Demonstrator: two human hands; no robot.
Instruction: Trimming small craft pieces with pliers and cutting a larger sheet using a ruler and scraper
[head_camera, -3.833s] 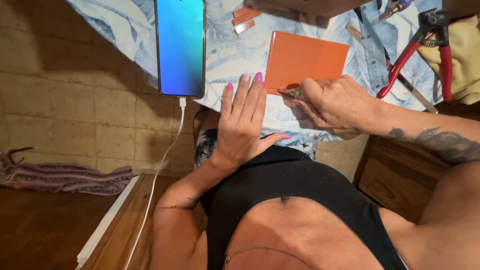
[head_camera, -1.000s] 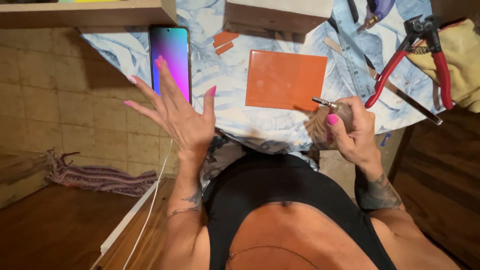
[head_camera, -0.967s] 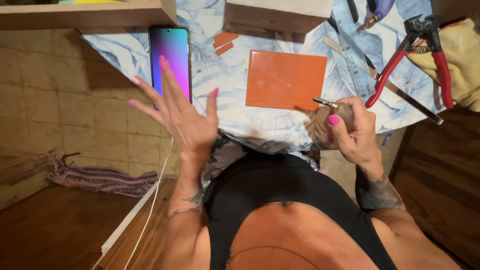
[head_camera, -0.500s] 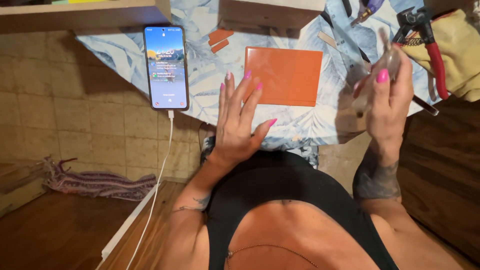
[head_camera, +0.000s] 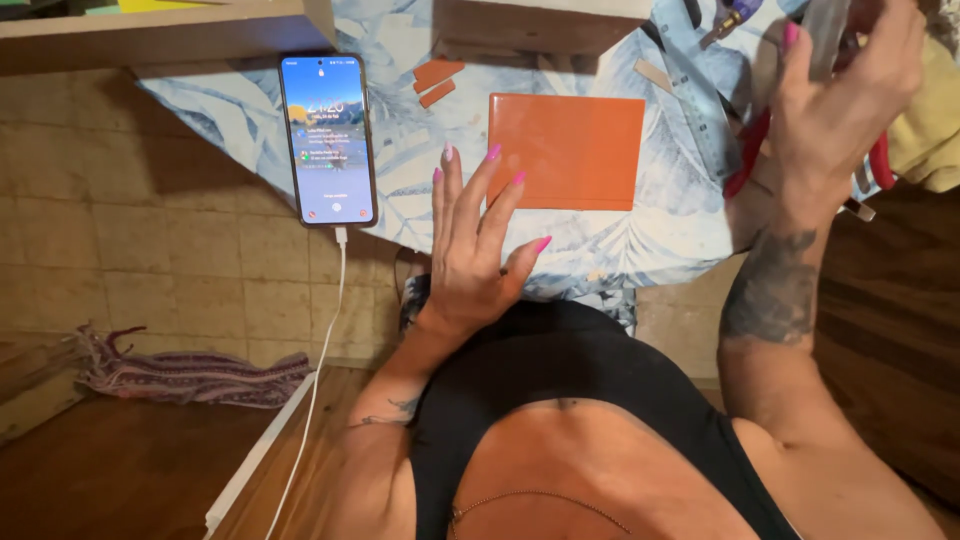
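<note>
- The left hand (head_camera: 478, 240) hangs over the near edge of the table (head_camera: 640, 240), fingers spread and straight, gripping nothing; its pink-nailed fingertips reach toward the left side of an orange rectangular tile (head_camera: 566, 150) without clearly touching it.
- The orange rectangular tile lies flat on the leaf-printed blue-and-white cloth near the middle of the table, square to the person, apparently laid so that both hands can get at it.
- The right hand (head_camera: 835, 95) is lifted off the table at the upper right, fingers curled round a slim greyish tool (head_camera: 822, 35); what kind of tool cannot be made out, since most of it is hidden by the fingers and cut by the frame edge.
- Red-handled pliers (head_camera: 880, 160) lie just behind that raised wrist, beside a yellow cloth (head_camera: 925, 125), within easy reach.
- A smartphone (head_camera: 328, 138) rests face up to the left of the tile, screen lit, its white charging cable (head_camera: 325, 340) dropping over the table edge toward the floor.
- Two small orange offcuts (head_camera: 437, 80) lie beyond the tile, near a wooden box (head_camera: 540, 25).
</note>
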